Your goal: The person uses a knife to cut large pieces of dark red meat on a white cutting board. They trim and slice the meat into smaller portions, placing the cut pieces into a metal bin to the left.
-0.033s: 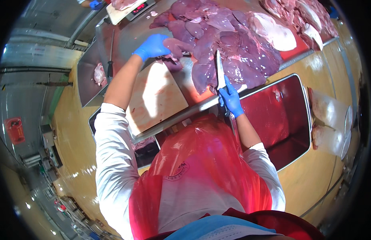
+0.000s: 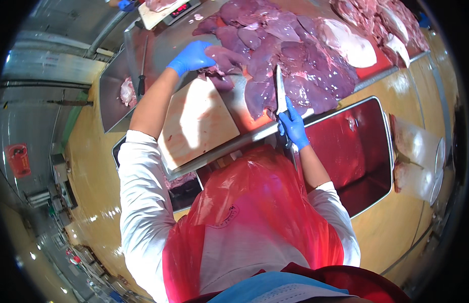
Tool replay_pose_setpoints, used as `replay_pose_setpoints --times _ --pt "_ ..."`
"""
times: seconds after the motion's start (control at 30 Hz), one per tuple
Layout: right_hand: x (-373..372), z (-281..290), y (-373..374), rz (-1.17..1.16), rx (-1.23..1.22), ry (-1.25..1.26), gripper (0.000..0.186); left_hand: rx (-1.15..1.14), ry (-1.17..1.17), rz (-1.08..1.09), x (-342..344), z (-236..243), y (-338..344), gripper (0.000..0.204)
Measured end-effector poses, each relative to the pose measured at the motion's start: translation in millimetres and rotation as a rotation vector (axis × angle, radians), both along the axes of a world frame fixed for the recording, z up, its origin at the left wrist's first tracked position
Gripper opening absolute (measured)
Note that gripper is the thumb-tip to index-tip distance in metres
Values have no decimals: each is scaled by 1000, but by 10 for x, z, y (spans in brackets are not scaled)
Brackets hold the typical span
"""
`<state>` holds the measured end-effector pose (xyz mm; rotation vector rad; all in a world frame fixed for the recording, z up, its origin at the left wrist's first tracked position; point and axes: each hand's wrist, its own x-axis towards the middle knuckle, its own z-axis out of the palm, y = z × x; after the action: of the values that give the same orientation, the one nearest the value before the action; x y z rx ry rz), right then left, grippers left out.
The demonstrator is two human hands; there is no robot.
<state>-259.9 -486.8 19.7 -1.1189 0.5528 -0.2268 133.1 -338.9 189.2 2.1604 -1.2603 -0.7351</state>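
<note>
My left hand (image 2: 193, 56), in a blue glove, is closed on one end of a dark purple liver (image 2: 225, 59), just past the far edge of a white cutting board (image 2: 196, 121). Part of that liver hangs low beside the board. In my blue-gloved right hand (image 2: 294, 125) is a knife (image 2: 281, 91), its pale blade pointing away from me. The blade lies over the near side of a big glossy heap of livers (image 2: 307, 65); whether it touches them I cannot tell.
A steel tub (image 2: 340, 156) with red liquid stains stands below the table's right edge. Pale meat pieces (image 2: 345, 43) lie at the back right. A sharpening rod (image 2: 142, 65) rests at the left, near a steel trough (image 2: 113, 103). A scale (image 2: 181, 11) stands at the back.
The whole view has shifted very slightly. Both hands keep the same hold on the liver and the knife.
</note>
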Motion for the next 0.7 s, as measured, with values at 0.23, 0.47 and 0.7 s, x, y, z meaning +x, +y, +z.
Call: replay_pose_setpoints --times 0.23,0.47,0.7 --pt "13 110 12 -17 63 -2 72 -361 637 367 -397 768 248 19" --pt "40 73 18 -22 76 4 72 -807 1150 475 -548 743 346 25" --pt "44 23 18 -80 41 8 73 -964 458 627 -962 -60 847 28"
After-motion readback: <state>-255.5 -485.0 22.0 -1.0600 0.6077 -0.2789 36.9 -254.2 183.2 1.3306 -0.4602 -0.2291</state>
